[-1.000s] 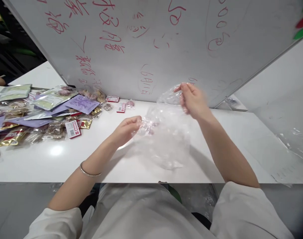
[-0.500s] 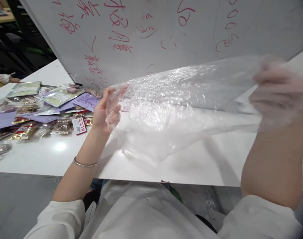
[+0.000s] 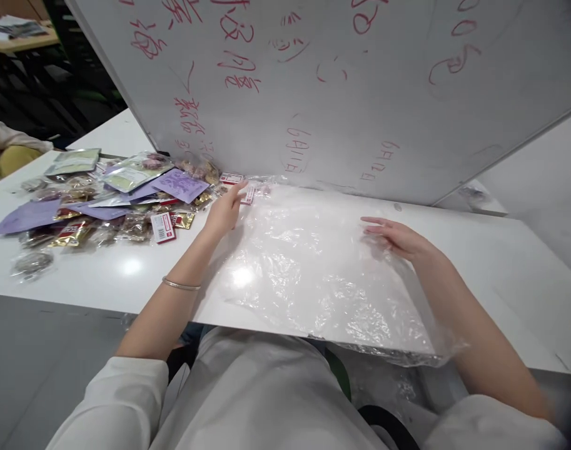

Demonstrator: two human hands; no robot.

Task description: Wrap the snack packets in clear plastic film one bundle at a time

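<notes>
A large clear plastic sheet or bag [image 3: 308,269] lies spread and crinkled on the white table [image 3: 491,262], its near edge hanging over the table's front. My left hand [image 3: 226,209] is at the sheet's left side, fingers apart, beside small red-and-white labelled packets [image 3: 246,195]. On the right, my right hand [image 3: 398,239] rests at the sheet's upper right part with its fingers stretched out. Neither hand visibly grips the plastic.
A pile of small packets, with a purple one [image 3: 181,185] among them, covers the table's left part. Behind the sheet stands a whiteboard [image 3: 398,94] with red writing. A person's sleeve [image 3: 13,137] shows at far left.
The plastic has come down from between my raised hands and now lies flat on the table. My right hand has moved left and lower, and both hands have loosened from the plastic.
</notes>
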